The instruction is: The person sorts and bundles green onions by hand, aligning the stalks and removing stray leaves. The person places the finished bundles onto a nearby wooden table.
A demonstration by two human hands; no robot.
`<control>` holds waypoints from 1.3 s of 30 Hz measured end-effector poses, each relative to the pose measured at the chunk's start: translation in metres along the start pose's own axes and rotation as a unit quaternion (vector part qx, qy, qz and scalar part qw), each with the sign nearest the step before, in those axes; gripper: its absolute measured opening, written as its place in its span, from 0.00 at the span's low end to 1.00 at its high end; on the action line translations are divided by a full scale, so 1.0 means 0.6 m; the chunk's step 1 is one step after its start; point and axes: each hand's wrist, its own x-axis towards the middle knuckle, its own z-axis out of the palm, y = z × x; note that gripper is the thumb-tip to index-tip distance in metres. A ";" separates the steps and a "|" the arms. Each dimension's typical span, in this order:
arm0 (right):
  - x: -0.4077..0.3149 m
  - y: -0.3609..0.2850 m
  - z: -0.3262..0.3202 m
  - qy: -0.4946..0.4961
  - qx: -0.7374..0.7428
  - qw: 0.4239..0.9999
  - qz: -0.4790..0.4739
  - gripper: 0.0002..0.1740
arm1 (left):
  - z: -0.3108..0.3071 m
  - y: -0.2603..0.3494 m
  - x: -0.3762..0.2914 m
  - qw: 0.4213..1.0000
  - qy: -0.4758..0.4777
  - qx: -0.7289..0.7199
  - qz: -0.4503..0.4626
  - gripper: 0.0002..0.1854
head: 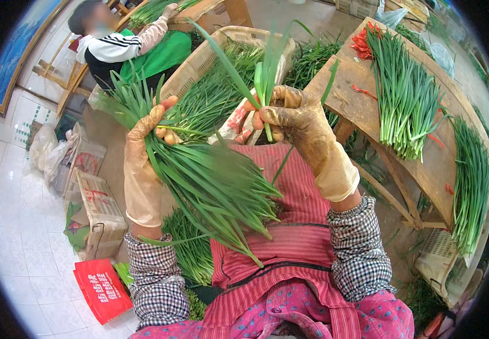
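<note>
My left hand (151, 127), in a stained pale glove, is closed around a large bunch of long green leaves, probably garlic chives (210, 178), spreading over the striped red apron (286, 199). My right hand (286, 112), in a browned glove, pinches a few green stalks (263, 84) upright near their pale ends, above the apron. Beyond both hands stands a plastic crate (185, 78) filled with more green leaves. On the wooden table (350, 97) at right lie a thick pile of chives (405, 97) and a further bundle (471, 182) near its edge.
A co-worker (121, 51) in a green apron sits at upper left beside another wooden table (202, 9). Red ties (361, 44) lie on the right table. Crates (100, 212), plastic bags (47, 144) and a red bag (102, 290) are at left; another crate (437, 254) stands lower right.
</note>
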 end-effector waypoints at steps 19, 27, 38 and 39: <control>0.023 0.018 0.078 -0.175 0.274 0.945 0.033 0.21 | 0.111 -0.038 0.003 0.977 -0.198 -0.043 -0.073 0.26; 0.021 0.048 0.063 -0.161 0.232 0.958 0.056 0.16 | 0.108 -0.034 -0.003 0.988 -0.134 0.039 -0.060 0.21; -0.004 0.026 0.072 0.035 -0.104 0.994 -0.030 0.16 | 0.098 -0.051 0.020 0.978 0.003 0.187 0.095 0.13; 0.002 0.028 0.076 0.063 -0.169 0.983 -0.044 0.14 | 0.101 -0.054 0.022 0.980 0.006 0.177 0.094 0.12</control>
